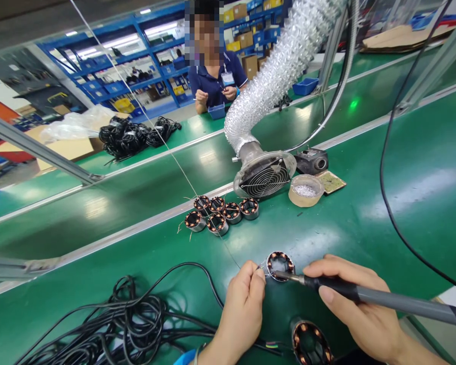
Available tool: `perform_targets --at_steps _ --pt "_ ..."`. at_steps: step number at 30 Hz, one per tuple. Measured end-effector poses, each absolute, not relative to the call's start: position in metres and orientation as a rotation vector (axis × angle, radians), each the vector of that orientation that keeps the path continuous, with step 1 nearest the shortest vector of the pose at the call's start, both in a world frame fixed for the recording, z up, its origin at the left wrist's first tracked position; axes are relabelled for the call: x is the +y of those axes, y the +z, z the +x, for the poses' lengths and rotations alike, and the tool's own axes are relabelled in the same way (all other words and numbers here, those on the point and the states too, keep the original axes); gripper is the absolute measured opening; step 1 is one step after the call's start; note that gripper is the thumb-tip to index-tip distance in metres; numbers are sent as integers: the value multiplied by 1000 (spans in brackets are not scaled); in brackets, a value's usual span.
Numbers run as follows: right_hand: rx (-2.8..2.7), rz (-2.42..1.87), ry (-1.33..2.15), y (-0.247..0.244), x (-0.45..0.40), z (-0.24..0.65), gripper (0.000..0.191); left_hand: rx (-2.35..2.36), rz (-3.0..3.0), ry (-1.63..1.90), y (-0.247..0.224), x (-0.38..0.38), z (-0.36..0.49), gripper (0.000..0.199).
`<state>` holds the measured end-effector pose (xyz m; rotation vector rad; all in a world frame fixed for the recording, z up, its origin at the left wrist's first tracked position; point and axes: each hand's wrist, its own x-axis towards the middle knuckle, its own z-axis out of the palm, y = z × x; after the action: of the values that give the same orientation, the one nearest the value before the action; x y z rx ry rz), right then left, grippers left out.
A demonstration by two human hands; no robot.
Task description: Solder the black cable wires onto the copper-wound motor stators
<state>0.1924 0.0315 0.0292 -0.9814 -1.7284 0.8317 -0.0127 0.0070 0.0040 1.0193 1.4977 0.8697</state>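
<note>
My right hand (pixel 359 299) is closed around the dark grip of a soldering iron (pixel 399 300). Its metal tip reaches the near-left rim of a motor stator (pixel 290 263) with copper windings. Beside that rim, my left hand (pixel 245 299) pinches a thin solder wire (pixel 175 159), which runs down from the upper left. Whether the left fingers also touch the stator's wire ends, I cannot tell. A second copper-wound stator (pixel 295 340) sits below, partly cut off by the frame edge. Near it lie stripped cable ends with coloured wires (pixel 272 345).
Black cables (pixel 137 319) lie coiled at the left. Several stators (pixel 217 223) stand grouped near the rail. Behind them are a fume extractor (pixel 266 177) on a foil duct, a round tub (pixel 306 191) and an iron stand (pixel 312 161). Across the bench sits a person (pixel 213 76) holding small parts.
</note>
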Motion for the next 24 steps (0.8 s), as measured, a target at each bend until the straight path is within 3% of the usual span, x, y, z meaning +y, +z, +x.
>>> perform_targets --at_steps 19,24 --pt "-1769 -921 819 28 23 186 17 1512 1186 864 5 4 -12 36" --pt "-1839 -878 675 30 16 182 22 1504 1218 837 5 3 -12 34"
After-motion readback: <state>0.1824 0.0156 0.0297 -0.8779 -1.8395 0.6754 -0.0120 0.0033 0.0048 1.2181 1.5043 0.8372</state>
